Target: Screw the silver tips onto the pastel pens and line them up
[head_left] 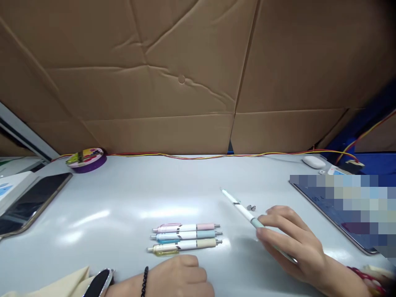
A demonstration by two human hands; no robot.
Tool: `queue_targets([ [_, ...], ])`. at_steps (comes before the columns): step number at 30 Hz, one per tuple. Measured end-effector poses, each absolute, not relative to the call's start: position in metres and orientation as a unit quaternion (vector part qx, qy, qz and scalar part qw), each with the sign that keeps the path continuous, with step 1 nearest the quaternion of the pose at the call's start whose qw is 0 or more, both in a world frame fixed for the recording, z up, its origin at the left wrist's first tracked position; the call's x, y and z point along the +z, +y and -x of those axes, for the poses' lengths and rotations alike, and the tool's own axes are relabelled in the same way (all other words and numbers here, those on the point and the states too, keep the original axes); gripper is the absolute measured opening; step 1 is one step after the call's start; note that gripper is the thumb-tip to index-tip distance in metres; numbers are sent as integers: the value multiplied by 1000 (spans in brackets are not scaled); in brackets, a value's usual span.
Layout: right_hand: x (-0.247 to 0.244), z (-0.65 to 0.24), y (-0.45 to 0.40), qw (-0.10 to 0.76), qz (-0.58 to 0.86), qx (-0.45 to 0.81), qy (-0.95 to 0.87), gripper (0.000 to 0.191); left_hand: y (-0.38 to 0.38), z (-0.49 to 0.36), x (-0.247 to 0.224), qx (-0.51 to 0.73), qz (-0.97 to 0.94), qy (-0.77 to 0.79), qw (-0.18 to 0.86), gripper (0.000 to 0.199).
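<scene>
My right hand (297,243) has its fingers closed around a white ballpoint pen with a pale green grip (244,211), held slantwise with its push-button end up and to the left. Most of the grip and lower barrel is behind the fingers. Just beyond that hand lie a few small metal pen tips (251,208). In a fist, knuckles forward, my left hand (179,278) rests at the near edge; its inside is hidden. Close in front of it, three pens lie side by side: pink (187,227), blue (185,236) and yellow (185,246), with bare metal at their right ends.
At the left are a dark phone (40,198) and a white box (14,187). A round purple tin (88,161) stands near the back. A tablet (334,214), partly blurred, lies at right, below a white earbud case (313,162). Thin wires (192,157) run along the cardboard wall (154,136).
</scene>
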State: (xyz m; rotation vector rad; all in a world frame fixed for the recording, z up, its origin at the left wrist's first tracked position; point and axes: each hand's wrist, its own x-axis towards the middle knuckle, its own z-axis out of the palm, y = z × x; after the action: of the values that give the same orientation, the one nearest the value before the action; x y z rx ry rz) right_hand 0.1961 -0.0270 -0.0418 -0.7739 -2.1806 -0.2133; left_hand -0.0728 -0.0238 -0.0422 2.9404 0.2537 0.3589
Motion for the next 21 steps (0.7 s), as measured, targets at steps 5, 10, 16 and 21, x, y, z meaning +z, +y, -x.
queue_targets([
  [5, -45, -187, -19, 310, 326, -172, -876, 26, -27, 76, -47, 105, -985, 109, 77, 30],
  [10, -52, -184, -18, 221, 361, -168, -890, 29, -28, 76, -46, 93, -984, 126, 83, 27],
  [16, -55, -185, -17, 161, 393, -114, -898, 29, -28, 75, -46, 127, -986, 104, 30, 28],
  [21, -53, -185, -17, 154, 399, -114, -897, 27, -25, 72, -41, 177, -980, 89, 8, 23],
])
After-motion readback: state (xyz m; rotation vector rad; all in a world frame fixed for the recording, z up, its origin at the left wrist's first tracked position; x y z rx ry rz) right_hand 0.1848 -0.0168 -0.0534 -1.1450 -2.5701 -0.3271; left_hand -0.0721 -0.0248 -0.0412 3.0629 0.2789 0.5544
